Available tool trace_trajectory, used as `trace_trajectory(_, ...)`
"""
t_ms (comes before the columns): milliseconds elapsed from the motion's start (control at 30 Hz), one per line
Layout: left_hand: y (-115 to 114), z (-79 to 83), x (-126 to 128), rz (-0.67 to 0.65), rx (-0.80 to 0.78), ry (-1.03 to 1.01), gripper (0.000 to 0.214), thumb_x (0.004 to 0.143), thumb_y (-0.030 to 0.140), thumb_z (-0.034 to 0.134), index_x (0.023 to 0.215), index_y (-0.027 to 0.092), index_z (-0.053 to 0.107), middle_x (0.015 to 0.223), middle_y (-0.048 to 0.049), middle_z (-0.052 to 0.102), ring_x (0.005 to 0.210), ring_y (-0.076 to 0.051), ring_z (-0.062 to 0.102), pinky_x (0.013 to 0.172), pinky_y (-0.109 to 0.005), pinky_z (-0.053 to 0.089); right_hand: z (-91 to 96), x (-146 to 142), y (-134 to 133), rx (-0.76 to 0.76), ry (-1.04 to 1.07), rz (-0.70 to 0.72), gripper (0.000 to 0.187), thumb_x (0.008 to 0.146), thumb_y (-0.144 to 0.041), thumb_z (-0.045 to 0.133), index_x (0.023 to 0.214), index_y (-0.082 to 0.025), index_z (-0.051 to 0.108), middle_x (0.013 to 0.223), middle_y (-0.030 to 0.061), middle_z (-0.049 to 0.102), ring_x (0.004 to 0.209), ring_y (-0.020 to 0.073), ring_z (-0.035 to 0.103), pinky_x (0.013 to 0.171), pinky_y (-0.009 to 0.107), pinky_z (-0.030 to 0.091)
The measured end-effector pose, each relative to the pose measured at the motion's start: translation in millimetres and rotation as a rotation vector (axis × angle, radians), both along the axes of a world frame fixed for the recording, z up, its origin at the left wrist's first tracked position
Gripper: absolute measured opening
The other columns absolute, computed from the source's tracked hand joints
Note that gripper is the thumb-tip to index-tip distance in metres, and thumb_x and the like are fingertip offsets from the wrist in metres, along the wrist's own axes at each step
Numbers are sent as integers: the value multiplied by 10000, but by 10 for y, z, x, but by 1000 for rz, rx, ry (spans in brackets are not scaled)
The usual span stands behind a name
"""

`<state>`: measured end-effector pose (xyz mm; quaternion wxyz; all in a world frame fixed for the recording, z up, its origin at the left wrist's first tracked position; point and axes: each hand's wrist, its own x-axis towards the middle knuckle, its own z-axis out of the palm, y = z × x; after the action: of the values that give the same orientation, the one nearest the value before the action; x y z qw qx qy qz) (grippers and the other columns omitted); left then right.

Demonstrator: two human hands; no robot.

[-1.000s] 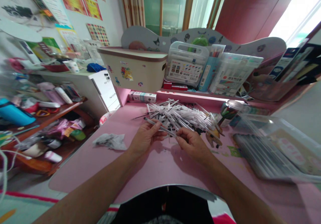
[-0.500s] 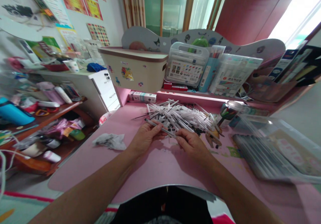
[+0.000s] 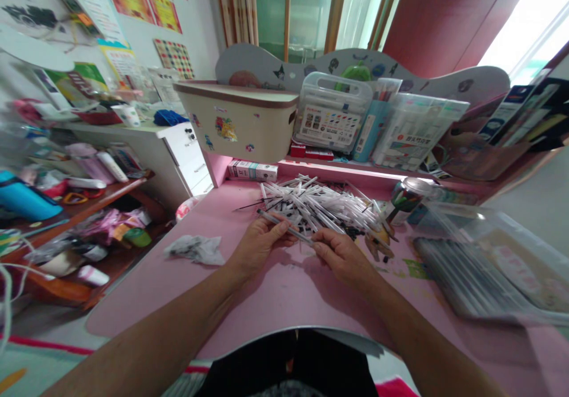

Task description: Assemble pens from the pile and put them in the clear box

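My left hand [image 3: 258,244] and my right hand [image 3: 341,256] meet over the pink desk [image 3: 275,293], each pinching one end of a thin clear pen [image 3: 284,227] that slants down to the right. Both hands have their fingers curled shut round it. Just behind them lies a big heap of white and clear pens [image 3: 317,206] with black parts scattered through it.
A crumpled plastic bag [image 3: 195,249] lies left of my left hand. A can [image 3: 402,195] and a clear plastic tray of pens [image 3: 471,266] sit at the right. A cream storage box [image 3: 237,118] and marker cases [image 3: 333,112] line the back shelf. Cluttered shelves [image 3: 75,207] stand at the left.
The hands stay on the pen; my right hand has shifted very slightly along it. Nothing else has moved.
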<state>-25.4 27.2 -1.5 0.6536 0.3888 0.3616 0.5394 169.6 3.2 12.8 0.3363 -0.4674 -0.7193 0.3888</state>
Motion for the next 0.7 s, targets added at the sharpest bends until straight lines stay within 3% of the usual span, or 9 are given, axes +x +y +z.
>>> trace_trajectory(433,-25,-11,22,2,67,9,292,688,325,842,811,159,636,739,-35,742,629,-141,687,650,-250,573,-68,15,36,-139,135,51,130,867,-285,509,816,-186,575,622,-47,476,529,87,432,506,206,339)
trace_trajectory(567,-38,15,24,-6,112,76,268,734,356,800,818,164,633,735,-29,724,628,-137,661,641,-249,543,-82,30,22,-248,209,124,148,872,-312,528,813,-180,562,573,-63,442,490,79,404,477,197,327)
trace_trajectory(633,-61,30,37,-24,151,142,254,743,362,787,803,155,652,719,-17,695,626,-127,633,621,-235,516,-69,32,16,-260,204,167,184,881,-335,539,803,-172,572,595,-48,483,517,83,444,499,197,354)
trace_trajectory(700,-92,34,60,-77,172,199,246,730,354,791,769,147,664,685,3,650,607,-112,591,589,-221,483,-43,23,16,-178,162,194,191,882,-331,554,818,-161,614,691,-9,575,623,103,521,581,211,406)
